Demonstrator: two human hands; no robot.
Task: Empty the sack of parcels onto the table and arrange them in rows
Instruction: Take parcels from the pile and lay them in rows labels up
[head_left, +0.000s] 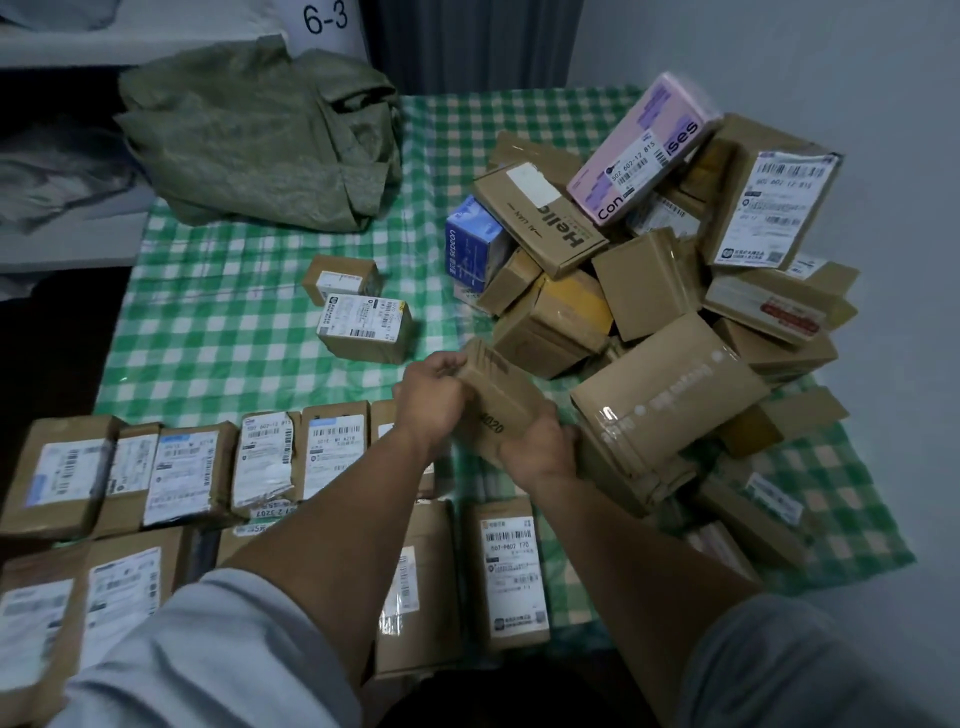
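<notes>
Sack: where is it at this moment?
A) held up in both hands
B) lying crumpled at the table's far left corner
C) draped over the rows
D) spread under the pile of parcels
B: the sack lies crumpled at the far left corner of the table, untouched, while the left hand and right hand grip a brown box.

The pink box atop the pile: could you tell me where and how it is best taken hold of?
Probably a grip across its two long edges, coming from above: the pink box lies slanted on top of the pile, broad labelled face up, nothing resting on it.
</notes>
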